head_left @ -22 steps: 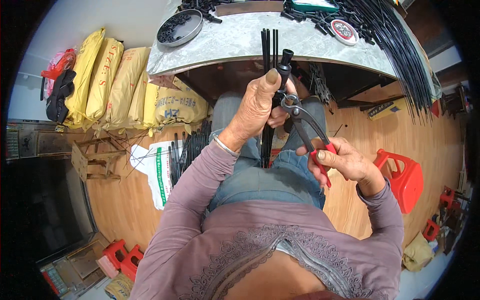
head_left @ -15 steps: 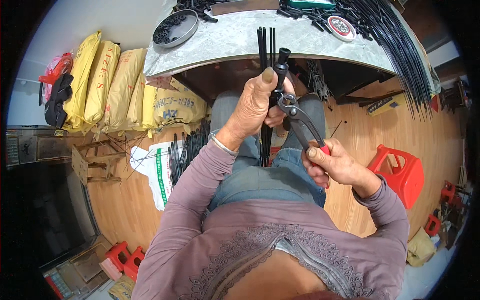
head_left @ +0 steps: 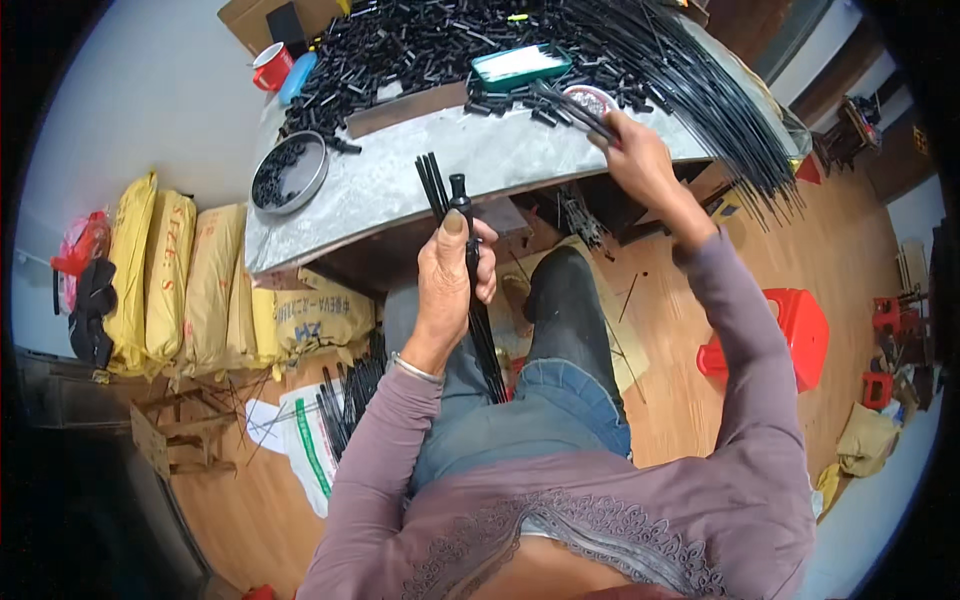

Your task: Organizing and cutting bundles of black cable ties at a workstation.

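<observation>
Held upright over my lap, a bundle of thin black rods [head_left: 430, 178] is wrapped by my left hand [head_left: 443, 285]. A black tubular fitting [head_left: 459, 190] rises beside them, pressed under that thumb. My right hand [head_left: 640, 160] is closed on the handles of a pair of pincers [head_left: 582, 117], reaching over the table's right part. The pincers' dark jaws are motion-blurred. They lie close to a small round dish [head_left: 590, 97] with a red and white rim, holding tiny shiny pieces. Whether they touch it, I cannot tell.
A heap of black tube pieces [head_left: 400, 60] covers the back of the grey table [head_left: 390, 160]. A round tin [head_left: 317, 180] stands left, a green tray [head_left: 520, 70] behind. Long black rods [head_left: 735, 135] overhang the right edge. A red stool [head_left: 800, 335] and yellow sacks [head_left: 170, 270] flank me.
My right hand has moved the pincers away from the fitting, forward and right to the dish. The left hand still grips the rods and fitting. The view has tilted up, showing more tabletop.
</observation>
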Demonstrator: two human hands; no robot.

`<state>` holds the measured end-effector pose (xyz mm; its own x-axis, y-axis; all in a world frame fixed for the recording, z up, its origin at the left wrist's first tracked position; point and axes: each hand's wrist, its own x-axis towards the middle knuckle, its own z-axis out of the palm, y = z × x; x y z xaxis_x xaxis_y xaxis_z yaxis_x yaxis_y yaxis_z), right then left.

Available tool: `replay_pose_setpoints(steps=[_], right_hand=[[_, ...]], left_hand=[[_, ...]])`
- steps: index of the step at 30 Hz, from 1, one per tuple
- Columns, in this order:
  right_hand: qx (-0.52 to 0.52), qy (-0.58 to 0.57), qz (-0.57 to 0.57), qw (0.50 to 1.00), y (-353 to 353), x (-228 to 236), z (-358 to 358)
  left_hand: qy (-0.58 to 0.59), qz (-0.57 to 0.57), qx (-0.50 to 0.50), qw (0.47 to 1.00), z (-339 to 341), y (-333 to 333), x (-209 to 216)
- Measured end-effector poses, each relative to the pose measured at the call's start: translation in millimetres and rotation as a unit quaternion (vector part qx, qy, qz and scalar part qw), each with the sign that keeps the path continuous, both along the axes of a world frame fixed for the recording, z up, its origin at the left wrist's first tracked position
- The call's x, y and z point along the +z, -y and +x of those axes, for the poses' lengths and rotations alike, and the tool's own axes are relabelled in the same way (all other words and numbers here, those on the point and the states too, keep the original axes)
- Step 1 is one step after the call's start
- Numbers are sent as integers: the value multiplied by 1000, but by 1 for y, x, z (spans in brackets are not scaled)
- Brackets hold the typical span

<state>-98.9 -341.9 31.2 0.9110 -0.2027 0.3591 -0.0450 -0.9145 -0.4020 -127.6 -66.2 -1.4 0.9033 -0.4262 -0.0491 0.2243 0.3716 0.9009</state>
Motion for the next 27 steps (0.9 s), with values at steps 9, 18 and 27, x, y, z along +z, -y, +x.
replay_pose_setpoints(steps=[9, 18, 27], right_hand=[[-1, -89, -174, 981, 36, -4, 90], [-40, -110, -118, 986, 33, 6, 101], [-73, -91, -104, 988, 38, 17, 101]], left_hand=[[-25, -7, 9, 1000, 12, 1, -4], [-32, -19, -2, 999, 22, 3, -10], [-14, -24, 16, 999, 14, 2, -8]])
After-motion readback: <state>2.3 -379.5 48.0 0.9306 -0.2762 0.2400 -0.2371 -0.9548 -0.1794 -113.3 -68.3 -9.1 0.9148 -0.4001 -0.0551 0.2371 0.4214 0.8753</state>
